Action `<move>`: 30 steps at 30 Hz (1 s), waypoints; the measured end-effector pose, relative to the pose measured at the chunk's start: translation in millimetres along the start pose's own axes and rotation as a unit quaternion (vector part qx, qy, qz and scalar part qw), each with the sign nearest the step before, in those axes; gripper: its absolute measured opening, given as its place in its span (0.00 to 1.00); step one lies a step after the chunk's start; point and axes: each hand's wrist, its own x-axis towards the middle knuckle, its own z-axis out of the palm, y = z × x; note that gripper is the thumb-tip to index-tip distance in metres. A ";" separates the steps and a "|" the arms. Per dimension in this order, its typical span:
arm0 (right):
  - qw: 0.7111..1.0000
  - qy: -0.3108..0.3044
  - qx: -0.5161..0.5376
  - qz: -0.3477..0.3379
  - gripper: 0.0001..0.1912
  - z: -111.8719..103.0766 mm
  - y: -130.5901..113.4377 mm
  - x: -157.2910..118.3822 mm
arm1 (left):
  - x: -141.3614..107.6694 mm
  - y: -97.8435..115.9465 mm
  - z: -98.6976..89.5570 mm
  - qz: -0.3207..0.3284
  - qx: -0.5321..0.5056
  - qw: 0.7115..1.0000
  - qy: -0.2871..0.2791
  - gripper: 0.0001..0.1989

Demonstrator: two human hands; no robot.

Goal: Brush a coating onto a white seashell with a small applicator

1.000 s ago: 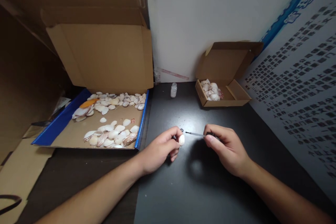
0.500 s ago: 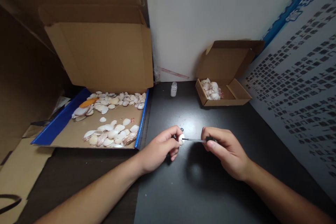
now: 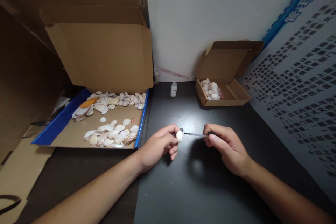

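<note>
Between thumb and fingers, my left hand [image 3: 160, 145] grips a small white shell [image 3: 179, 136] over the dark mat. A thin brush [image 3: 195, 135] with a black cap is pinched in my right hand [image 3: 227, 145]. Its dark tip points left and lies just right of the shell, with a narrow gap apparent between them. Beyond my hands stands a small clear glass bottle [image 3: 173, 90] without a cap. A small dark round thing [image 3: 182, 130] is just past the shell, on the mat.
At left, an open blue-edged cardboard box [image 3: 68, 134] holds many shells and an orange piece. A smaller open box [image 3: 225, 102] with white shells stands at the back right. A printed sheet [image 3: 301, 87] lines the right side, and a white wall the back.
The brush tip has come off the shell and moved slightly right and up with my right hand. My left hand has turned the shell a little, showing more of its white face.
</note>
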 end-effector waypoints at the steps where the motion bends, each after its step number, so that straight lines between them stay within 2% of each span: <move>1: 1.000 -0.013 0.005 -0.008 0.18 0.3 -0.4 0.0 | 0.2 0.0 -0.1 -0.002 -0.011 1.000 0.000 0.03; 4: 0.999 -0.040 -0.026 -0.006 0.16 1.1 -2.2 0.9 | 1.0 -0.3 -1.0 -0.007 -0.027 1.000 0.001 0.03; 6: 0.999 -0.021 -0.049 0.009 0.16 1.0 -3.1 1.5 | 1.4 -0.4 -1.8 -0.008 -0.034 0.999 0.005 0.02; 8: 0.999 -0.005 -0.042 0.011 0.17 0.8 -3.7 1.6 | 1.5 0.0 -2.4 -0.005 -0.040 0.999 0.008 0.02; 13: 0.999 -0.038 -0.028 0.001 0.16 1.7 -4.3 0.8 | 1.2 1.3 -2.0 -0.005 -0.055 0.998 0.004 0.02; 16: 0.999 -0.005 -0.048 0.023 0.17 1.4 -3.2 1.3 | 1.1 1.0 -1.4 -0.003 -0.052 0.999 0.006 0.02; 18: 0.999 0.000 -0.030 0.013 0.17 1.1 -2.9 1.4 | 1.0 0.4 -1.5 -0.003 -0.050 0.999 0.006 0.02; 22: 0.999 -0.040 -0.023 -0.013 0.14 2.3 -4.4 1.3 | 0.7 -1.2 -2.6 -0.002 -0.057 0.998 -0.005 0.03; 27: 0.999 0.006 -0.044 0.005 0.16 2.1 -5.0 1.5 | 0.7 -1.4 -3.1 0.007 -0.068 0.998 -0.014 0.02; 30: 0.999 -0.022 -0.006 -0.026 0.15 1.5 -5.6 0.7 | 0.5 -0.7 -3.2 0.011 -0.064 0.998 -0.023 0.02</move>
